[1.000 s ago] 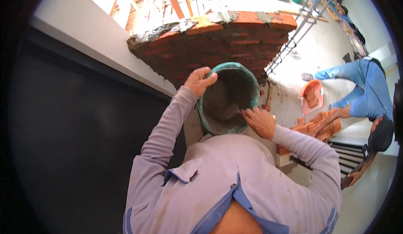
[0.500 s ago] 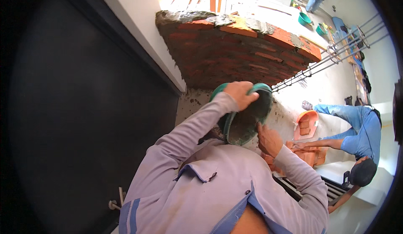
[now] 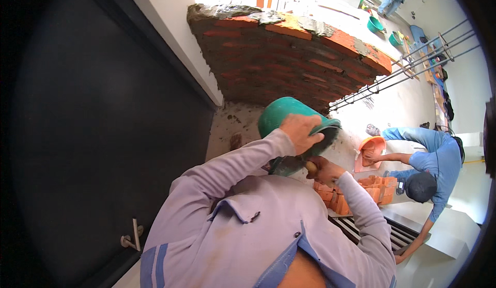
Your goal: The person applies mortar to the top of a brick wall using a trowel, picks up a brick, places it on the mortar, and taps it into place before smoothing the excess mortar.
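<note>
Head view, left hand: the left hand (image 3: 299,131) is seen clamped over the rim of a green bucket (image 3: 281,113), fingers curled over the edge and into the opening.
Head view, right hand: the right hand (image 3: 323,170) is closed around a wooden handle (image 3: 310,167) just below the bucket; the tool's dark blade (image 3: 285,165) is seen reaching to the left under the bucket's mouth, and its exact kind cannot be told.
Head view, bucket: the bucket is held tilted, mouth turned to the lower right, raised in front of the chest and just below the brick wall (image 3: 289,55); grey mortar is smeared inside its rim.
Head view, wall: the red brick wall is shown with grey mortar (image 3: 258,15) spread along its top course, next to a dark panel (image 3: 103,133) with a white edge.
Head view, sleeves: both forearms are covered by pale lilac sleeves (image 3: 232,164), the hands close together at the bucket.
Head view, surroundings: a stack of orange bricks (image 3: 356,192) is seen lying on the floor beside the right forearm; steel reinforcing bars (image 3: 408,66) are seen projecting from the wall's right end.
Head view, other person: a co-worker in blue (image 3: 429,159) is seen bent over an orange pan (image 3: 373,151), well apart from the bucket.
</note>
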Tool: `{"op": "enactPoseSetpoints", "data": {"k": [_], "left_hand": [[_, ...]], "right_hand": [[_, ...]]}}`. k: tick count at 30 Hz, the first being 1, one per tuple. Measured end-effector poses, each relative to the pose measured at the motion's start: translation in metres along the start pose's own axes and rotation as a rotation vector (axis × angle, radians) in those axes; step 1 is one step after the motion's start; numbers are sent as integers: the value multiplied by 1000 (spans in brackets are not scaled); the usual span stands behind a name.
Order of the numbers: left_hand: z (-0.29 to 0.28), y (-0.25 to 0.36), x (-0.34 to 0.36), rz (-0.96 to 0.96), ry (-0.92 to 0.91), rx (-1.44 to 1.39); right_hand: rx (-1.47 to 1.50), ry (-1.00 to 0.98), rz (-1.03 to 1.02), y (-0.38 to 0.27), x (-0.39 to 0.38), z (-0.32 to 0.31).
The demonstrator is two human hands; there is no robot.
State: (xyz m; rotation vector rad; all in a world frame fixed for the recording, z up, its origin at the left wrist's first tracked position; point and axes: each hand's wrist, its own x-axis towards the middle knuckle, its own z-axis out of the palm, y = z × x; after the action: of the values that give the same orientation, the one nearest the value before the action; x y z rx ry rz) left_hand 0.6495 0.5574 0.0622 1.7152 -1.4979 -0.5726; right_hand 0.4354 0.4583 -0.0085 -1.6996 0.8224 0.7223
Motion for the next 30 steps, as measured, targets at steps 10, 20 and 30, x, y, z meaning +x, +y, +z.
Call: {"op": "enactPoseSetpoints", "data": {"k": [10, 20, 30], "left_hand": [[-71, -41, -47, -369, 482, -103], [-92, -167, -70, -424, 810, -355], [-112, -205, -47, -481, 675, -323]], "right_hand": [[353, -420, -246, -69, 36, -17], [369, -231, -347, -188, 6, -138], [-888, 787, -715, -281, 61, -200]]}}
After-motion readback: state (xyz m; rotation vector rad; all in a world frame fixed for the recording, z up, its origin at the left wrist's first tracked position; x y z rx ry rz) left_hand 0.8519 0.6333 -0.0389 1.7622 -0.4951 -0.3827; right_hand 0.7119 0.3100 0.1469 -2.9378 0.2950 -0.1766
